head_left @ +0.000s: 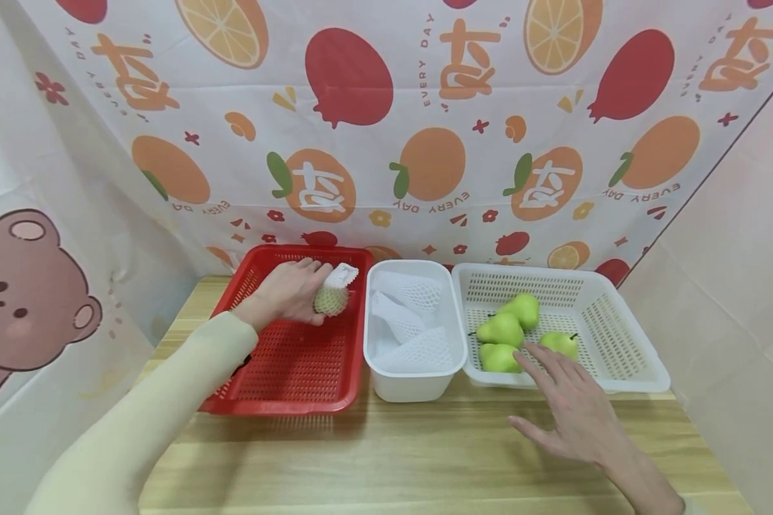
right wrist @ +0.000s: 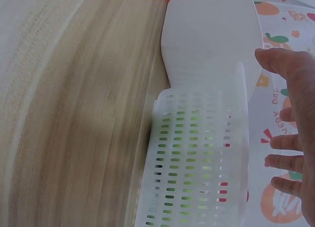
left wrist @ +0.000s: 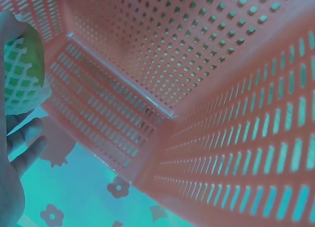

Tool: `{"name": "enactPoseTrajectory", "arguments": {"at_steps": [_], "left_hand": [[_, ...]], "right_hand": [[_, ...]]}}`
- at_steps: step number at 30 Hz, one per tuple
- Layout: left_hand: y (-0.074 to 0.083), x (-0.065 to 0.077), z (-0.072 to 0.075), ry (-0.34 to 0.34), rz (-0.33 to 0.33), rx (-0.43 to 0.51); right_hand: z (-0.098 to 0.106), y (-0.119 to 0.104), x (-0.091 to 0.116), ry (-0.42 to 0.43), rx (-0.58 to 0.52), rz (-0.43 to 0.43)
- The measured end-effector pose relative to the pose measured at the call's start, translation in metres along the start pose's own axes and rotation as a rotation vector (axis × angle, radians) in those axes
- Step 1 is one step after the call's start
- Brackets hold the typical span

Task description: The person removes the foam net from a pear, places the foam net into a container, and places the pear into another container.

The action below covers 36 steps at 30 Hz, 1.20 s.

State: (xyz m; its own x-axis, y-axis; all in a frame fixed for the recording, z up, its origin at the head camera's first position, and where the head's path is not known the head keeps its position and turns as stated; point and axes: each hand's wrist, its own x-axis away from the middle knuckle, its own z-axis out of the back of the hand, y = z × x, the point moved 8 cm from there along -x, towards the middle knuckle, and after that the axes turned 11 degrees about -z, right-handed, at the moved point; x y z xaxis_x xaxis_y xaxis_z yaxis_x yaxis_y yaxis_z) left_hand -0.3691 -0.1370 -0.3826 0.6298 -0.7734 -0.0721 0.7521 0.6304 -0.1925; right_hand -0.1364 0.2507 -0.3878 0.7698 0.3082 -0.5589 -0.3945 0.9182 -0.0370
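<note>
My left hand (head_left: 296, 292) is inside the red basket (head_left: 344, 400) and grips a green pear (left wrist: 33, 52) sleeved in a white foam net (left wrist: 22, 86). In the head view the netted pear sticks out to the right of my fingers, the loose end of its net pointing up. My right hand (head_left: 570, 408) hovers with spread fingers over the front rim of the white basket (head_left: 625, 343), holding nothing. Several bare pears (head_left: 501, 330) lie at the left and middle of that basket, close to my right fingertips.
Between the two baskets stands a white tub (head_left: 415, 386) with several empty foam nets (head_left: 419, 350) in it. All three containers stand on a wooden table (head_left: 438, 458), in front of a fruit-print curtain (head_left: 373, 157).
</note>
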Motion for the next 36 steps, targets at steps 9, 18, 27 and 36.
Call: {"name": "enactPoseTrajectory", "arguments": {"at_steps": [9,18,27,36], "left_hand": [[0.014,0.017,0.021,0.092,-0.016,0.006],[0.031,0.029,0.045,0.210,-0.034,0.018],[0.052,0.040,0.063,0.268,-0.038,0.049],[0.066,0.048,0.078,0.323,-0.047,0.039]], "right_hand": [[0.000,-0.001,-0.001,-0.025,0.016,-0.003],[0.002,-0.004,-0.004,-0.007,0.002,0.020],[0.003,-0.006,-0.006,-0.013,0.011,0.031],[0.006,-0.010,-0.010,0.005,0.001,0.041]]}}
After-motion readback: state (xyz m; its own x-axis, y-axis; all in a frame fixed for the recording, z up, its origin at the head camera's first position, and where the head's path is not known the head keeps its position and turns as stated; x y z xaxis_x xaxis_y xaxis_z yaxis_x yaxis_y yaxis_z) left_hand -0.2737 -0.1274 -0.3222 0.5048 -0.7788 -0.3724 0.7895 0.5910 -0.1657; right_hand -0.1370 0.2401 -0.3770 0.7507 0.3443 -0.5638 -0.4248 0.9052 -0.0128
